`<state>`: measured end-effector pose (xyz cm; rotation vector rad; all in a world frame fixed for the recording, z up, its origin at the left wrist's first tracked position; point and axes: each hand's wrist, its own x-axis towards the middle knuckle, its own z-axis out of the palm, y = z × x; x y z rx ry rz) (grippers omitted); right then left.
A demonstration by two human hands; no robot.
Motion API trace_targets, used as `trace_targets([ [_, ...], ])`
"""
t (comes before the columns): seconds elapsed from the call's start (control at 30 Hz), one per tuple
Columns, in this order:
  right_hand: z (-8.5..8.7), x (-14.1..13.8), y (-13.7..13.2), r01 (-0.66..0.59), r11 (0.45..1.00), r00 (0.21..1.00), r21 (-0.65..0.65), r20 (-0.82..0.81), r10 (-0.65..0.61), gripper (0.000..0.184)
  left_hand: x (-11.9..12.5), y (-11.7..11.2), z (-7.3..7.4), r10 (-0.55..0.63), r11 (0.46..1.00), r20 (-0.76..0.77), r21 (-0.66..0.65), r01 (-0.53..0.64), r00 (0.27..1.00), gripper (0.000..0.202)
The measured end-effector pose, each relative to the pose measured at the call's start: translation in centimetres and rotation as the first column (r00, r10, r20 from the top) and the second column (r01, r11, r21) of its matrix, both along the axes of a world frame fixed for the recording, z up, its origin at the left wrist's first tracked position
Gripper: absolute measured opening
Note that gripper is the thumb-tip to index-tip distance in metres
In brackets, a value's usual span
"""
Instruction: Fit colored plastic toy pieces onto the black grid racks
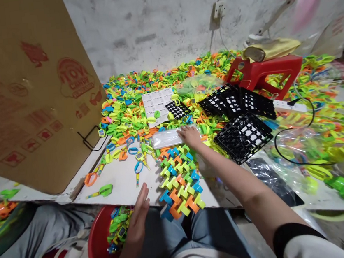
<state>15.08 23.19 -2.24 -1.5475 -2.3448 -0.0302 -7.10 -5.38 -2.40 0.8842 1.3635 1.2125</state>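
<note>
My right hand point(190, 136) reaches forward and rests its fingers on the right end of a flat stack of clear plastic bags point(165, 139). The fingers look spread over the plastic rather than wrapped round it. Just in front of the bags, a block of toy watches point(179, 182) in orange, blue, green and yellow stands in neat rows at the table's front edge. To the left of that block is my left hand point(140, 213), fingers stretched out and nothing in it. It hovers by the table edge, beside a red basin point(94, 241) with small colourful pieces inside.
Loose toy watches point(141, 80) pile up along the wall. Black plastic trays point(244, 137) and a red stool point(264, 70) stand right. A large cardboard box point(31, 95) blocks the left. A power strip point(289, 106) trails a black cable. Another person's leg point(47, 234) shows lower left.
</note>
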Motion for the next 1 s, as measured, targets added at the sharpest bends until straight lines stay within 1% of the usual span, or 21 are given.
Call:
trace_targets([
  [0.03, 0.7, 0.0, 0.0, 0.001, 1.0, 1.0, 0.0, -0.021, -0.001, 0.037, -0.4, 0.2, 0.5, 0.005, 1.0, -0.013, -0.011, -0.005, 1.0, 0.073],
  [0.1, 2.7, -0.1, 0.3, 0.019, 1.0, 0.997, 0.0, -0.069, -0.019, 0.035, -1.1, 1.0, 1.9, 0.052, 0.999, -0.078, 0.002, -0.052, 0.996, 0.067],
  [0.17, 4.9, -0.4, 1.0, 0.045, 0.999, 0.993, 0.006, -0.107, -0.044, 0.035, -1.5, 2.5, 3.6, 0.121, 0.992, -0.134, 0.042, -0.117, 0.984, 0.062],
  [0.23, 7.3, -0.8, 2.1, 0.073, 0.997, 0.99, 0.014, -0.124, -0.071, 0.036, -1.6, 4.1, 5.2, 0.174, 0.981, -0.144, 0.112, -0.159, 0.974, 0.057],
  [0.33, 10.7, -1.1, 3.5, 0.153, 0.988, 0.969, 0.02, -0.199, -0.146, 0.038, -1.6, 6.3, 7.0, 0.198, 0.955, -0.144, 0.251, -0.158, 0.97, 0.052],
  [0.4, 12.9, -1.2, 4.0, 0.199, 0.98, 0.938, 0.03, -0.295, -0.182, 0.038, -1.5, 7.4, 8.0, 0.184, 0.942, -0.167, 0.313, -0.125, 0.969, 0.05],
  [0.43, 14.1, -1.2, 4.1, 0.204, 0.978, 0.921, 0.033, -0.345, -0.18, 0.037, -1.4, 7.8, 8.4, 0.164, 0.939, -0.169, 0.329, -0.101, 0.972, 0.051],
  [0.47, 15.3, -1.2, 4.0, 0.19, 0.981, 0.908, 0.034, -0.387, -0.162, 0.035, -1.3, 8.3, 8.8, 0.135, 0.938, -0.16, 0.337, -0.075, 0.978, 0.053],
  [0.53, 17.7, -1.1, 3.2, 0.105, 0.994, 0.894, 0.012, -0.439, -0.089, 0.034, -0.7, 9.3, 9.6, 0.057, 0.943, -0.096, 0.331, -0.022, 0.994, 0.056],
  [0.6, 19.8, -1.1, 1.7, -0.025, 1.0, 0.884, -0.015, -0.468, 0.015, 0.034, 0.2, 10.8, 10.3, -0.043, 0.96, 0.015, 0.277, 0.037, 0.999, 0.055],
  [0.67, 21.6, -1.0, -0.3, -0.157, 0.987, 0.87, -0.025, -0.477, 0.126, 0.035, 1.4, 12.6, 10.9, -0.128, 0.969, 0.149, 0.227, 0.092, 0.98, 0.052],
  [0.73, 22.9, -1.0, -2.5, -0.25, 0.968, 0.864, -0.026, -0.456, 0.211, 0.035, 2.7, 14.5, 11.3, -0.163, 0.974, 0.314, 0.2, 0.102, 0.935, 0.043],
  [0.83, 23.5, -1.0, -5.5, -0.293, 0.956, 0.893, 0.004, -0.357, 0.275, 0.033, 4.1, 16.6, 11.6, -0.137, 0.987, 0.549, 0.142, 0.069, 0.824, 0.015],
  [0.87, 23.5, -0.9, -6.2, -0.294, 0.955, 0.906, 0.021, -0.311, 0.286, 0.032, 4.4, 16.9, 11.6, -0.126, 0.99, 0.593, 0.129, 0.061, 0.795, 0.01],
  [0.9, 23.3, -0.9, -6.8, -0.296, 0.954, 0.917, 0.037, -0.267, 0.295, 0.031, 4.6, 17.1, 11.5, -0.123, 0.99, 0.618, 0.129, 0.054, 0.776, 0.01],
  [1.0, 22.5, -0.5, -7.9, -0.305, 0.951, 0.937, 0.039, -0.165, 0.308, 0.031, 4.8, 16.6, 11.2, -0.123, 0.988, 0.631, 0.147, 0.038, 0.766, 0.013],
])
